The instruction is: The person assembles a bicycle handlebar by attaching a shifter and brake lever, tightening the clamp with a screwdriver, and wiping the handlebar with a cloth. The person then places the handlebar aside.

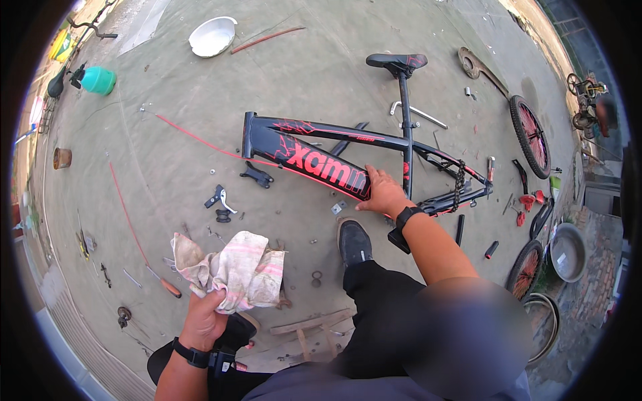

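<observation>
A black bicycle frame (267,144) with red lettering and trim lies before me, saddle (397,61) and seatpost still attached. My right hand (386,192) grips its thick down tube near the lower end, fingers over the top side. A red cable (194,137) runs out from the head of the frame to the left. Bunched in my left hand (206,317) is a stained white and pink cloth (251,267), held left of the frame and apart from it. A chain (459,184) hangs at the frame's rear end.
Left of the frame lie a brake lever (226,200), a black stem-like part (257,175) and a wooden-handled screwdriver (170,289). Wheels (530,137) and a metal basin (568,252) are at the right. A white basin (212,37) sits far off; a wooden stool (311,323) stands close by me.
</observation>
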The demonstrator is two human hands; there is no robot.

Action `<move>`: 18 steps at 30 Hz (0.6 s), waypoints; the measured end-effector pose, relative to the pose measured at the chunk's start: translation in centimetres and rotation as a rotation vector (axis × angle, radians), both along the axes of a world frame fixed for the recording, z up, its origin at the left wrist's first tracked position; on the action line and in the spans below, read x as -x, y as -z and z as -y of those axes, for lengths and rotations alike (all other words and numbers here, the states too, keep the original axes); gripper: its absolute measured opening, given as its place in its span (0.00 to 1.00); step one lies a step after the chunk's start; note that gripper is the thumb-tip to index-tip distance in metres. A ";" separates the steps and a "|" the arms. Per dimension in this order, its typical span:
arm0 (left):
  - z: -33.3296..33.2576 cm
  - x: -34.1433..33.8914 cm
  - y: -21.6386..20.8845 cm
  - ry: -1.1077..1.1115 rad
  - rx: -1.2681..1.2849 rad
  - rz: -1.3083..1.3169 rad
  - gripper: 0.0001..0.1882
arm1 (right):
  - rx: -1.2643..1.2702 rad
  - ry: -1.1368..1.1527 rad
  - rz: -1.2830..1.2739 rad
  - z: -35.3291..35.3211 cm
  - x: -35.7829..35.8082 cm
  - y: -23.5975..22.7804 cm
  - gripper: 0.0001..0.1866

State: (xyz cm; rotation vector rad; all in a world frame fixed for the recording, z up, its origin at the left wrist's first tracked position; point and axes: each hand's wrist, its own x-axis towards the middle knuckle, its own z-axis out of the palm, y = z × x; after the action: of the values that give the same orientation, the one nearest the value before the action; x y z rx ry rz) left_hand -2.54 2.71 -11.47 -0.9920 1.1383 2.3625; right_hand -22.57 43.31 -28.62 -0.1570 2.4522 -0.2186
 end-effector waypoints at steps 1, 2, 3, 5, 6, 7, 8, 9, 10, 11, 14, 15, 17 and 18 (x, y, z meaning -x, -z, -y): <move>0.0 0.2 0.2 0.009 0.009 0.002 0.41 | 0.001 0.005 0.001 -0.1 0.0 0.3 0.65; 0.0 0.4 0.4 0.017 0.019 0.005 0.41 | 0.014 0.009 -0.011 -0.3 -0.1 0.5 0.63; -0.1 0.7 0.4 0.021 0.025 0.012 0.41 | 0.028 0.012 -0.027 -0.5 -0.1 0.6 0.61; -0.3 1.2 0.4 0.027 0.039 0.027 0.41 | 0.044 0.003 -0.055 -0.7 -0.1 1.0 0.57; -0.4 1.4 0.3 0.025 0.039 0.035 0.41 | 0.047 -0.008 -0.070 -0.6 -0.1 1.2 0.54; -0.5 1.5 0.3 0.022 0.039 0.044 0.41 | 0.050 -0.019 -0.085 -0.6 -0.2 1.4 0.51; -0.6 1.6 0.4 0.019 0.039 0.053 0.42 | 0.048 -0.020 -0.087 -0.6 -0.2 1.6 0.49; -0.6 1.5 0.5 0.027 0.055 0.036 0.41 | 0.044 -0.022 -0.091 -0.6 -0.2 1.4 0.47; -0.6 1.4 0.7 0.035 0.071 0.020 0.40 | 0.039 -0.025 -0.094 -0.6 -0.1 1.3 0.45; -0.6 1.3 0.9 0.043 0.086 0.004 0.39 | 0.037 -0.029 -0.092 -0.6 -0.1 1.1 0.45; -0.7 0.9 0.8 0.055 0.097 -0.012 0.39 | 0.033 -0.040 -0.078 -0.9 0.1 0.1 0.45; -0.8 0.8 0.8 0.054 0.084 -0.014 0.39 | 0.035 -0.040 -0.065 -1.0 0.2 -0.4 0.46; -0.9 1.1 0.9 0.051 0.057 -0.019 0.40 | 0.033 -0.033 -0.044 -1.3 0.2 -1.5 0.47; -0.9 1.3 0.8 0.085 0.074 -0.007 0.40 | 0.031 -0.025 -0.037 -1.2 0.2 -2.1 0.47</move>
State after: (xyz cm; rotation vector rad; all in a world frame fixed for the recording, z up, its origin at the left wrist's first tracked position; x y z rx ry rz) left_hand -3.83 3.63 -12.24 -0.9404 1.2531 2.2744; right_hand -22.77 44.55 -26.51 -0.2071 2.4832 -0.2444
